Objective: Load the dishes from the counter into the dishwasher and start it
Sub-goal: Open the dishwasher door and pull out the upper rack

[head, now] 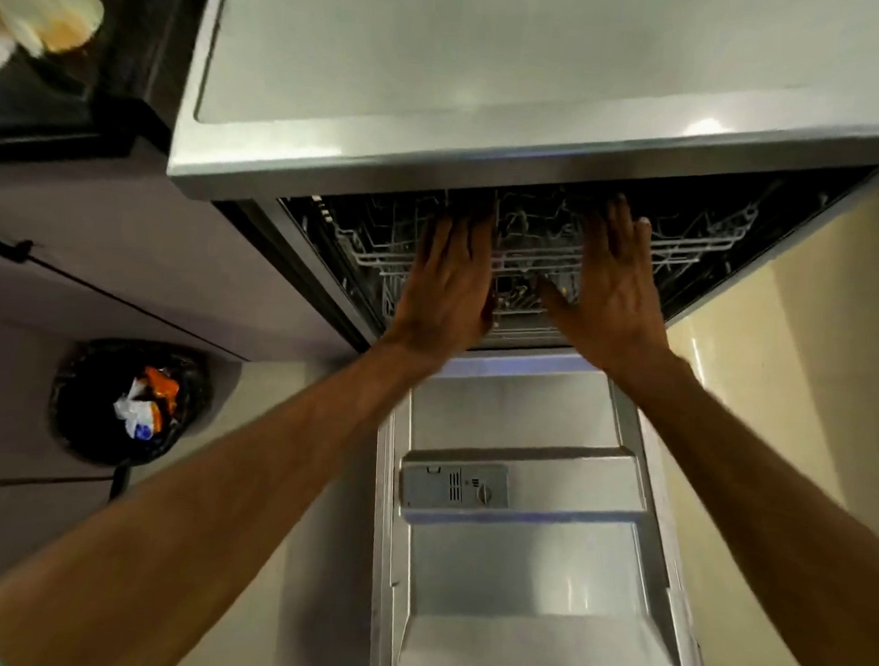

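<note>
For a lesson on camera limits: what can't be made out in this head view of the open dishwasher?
What the rack holds: head view; dark interior, dishwasher top, left hand and right hand hide it.
Counter items, top left, head view: blurred, cut by the frame edge.
Rubbish in the bin, head view: too small to identify.

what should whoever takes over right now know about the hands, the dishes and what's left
Left hand and right hand: both flat with fingers straight, holding nothing, reaching onto the wire rack.
Dishwasher door is fully down; the rack sits inside the tub.
Dishes: blurred items on the dark counter at upper left, too blurred to identify. None seen in the rack, though it is dark in there.
Done: door opened.
Left: probably pull the rack out, load the dishes, shut the door, start it.
</note>
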The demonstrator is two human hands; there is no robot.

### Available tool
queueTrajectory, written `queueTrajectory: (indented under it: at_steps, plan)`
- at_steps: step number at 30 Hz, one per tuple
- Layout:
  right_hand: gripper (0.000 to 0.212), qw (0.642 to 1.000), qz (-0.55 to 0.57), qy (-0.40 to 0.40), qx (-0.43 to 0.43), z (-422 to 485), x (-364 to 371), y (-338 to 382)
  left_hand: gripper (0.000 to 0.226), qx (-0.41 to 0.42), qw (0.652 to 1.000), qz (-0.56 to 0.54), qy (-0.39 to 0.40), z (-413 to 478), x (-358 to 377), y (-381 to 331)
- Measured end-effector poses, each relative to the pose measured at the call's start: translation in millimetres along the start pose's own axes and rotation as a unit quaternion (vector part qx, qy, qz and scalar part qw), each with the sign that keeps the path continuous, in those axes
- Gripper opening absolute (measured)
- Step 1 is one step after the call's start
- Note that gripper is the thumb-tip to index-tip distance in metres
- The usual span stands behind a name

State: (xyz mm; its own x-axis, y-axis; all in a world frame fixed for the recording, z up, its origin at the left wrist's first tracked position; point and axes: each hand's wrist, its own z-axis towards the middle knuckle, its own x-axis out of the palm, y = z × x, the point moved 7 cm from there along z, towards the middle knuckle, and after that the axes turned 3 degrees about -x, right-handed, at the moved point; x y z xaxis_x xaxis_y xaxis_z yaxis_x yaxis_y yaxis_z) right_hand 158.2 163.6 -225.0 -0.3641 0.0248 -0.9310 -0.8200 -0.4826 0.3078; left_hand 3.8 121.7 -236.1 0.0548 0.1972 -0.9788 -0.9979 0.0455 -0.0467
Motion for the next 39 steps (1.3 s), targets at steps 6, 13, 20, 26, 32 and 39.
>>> queueTrajectory:
  at_steps: [6, 13, 20, 26, 32, 39]
  plan:
    - [0.054, 0.99, -0.06, 0.125, -0.008, -13, 40, -6, 0.081, -0.079, 0.99, 0.021, 0.118, -17, 37, 10]
    - [0.065, 0.992, -0.057, 0.113, -0.006, -32, 28, 2, 0.069, -0.057, 0.989, 0.064, 0.12, -31, 25, -15]
    - [0.024, 0.979, -0.049, 0.196, -0.014, -91, 10, 15, 0.043, -0.01, 0.984, 0.034, 0.175, -96, 7, -30]
    - [0.021, 0.96, 0.013, 0.27, 0.067, -158, 0, 25, 0.02, -0.011, 0.967, -0.056, 0.25, -156, -13, -49]
    - [0.019, 0.949, 0.023, 0.298, 0.105, -226, -7, 27, 0.019, -0.015, 0.948, -0.069, 0.309, -216, -10, -76]
    - [0.025, 0.927, 0.057, 0.341, 0.145, -309, -17, 31, 0.017, -0.015, 0.923, -0.081, 0.376, -277, -26, -111]
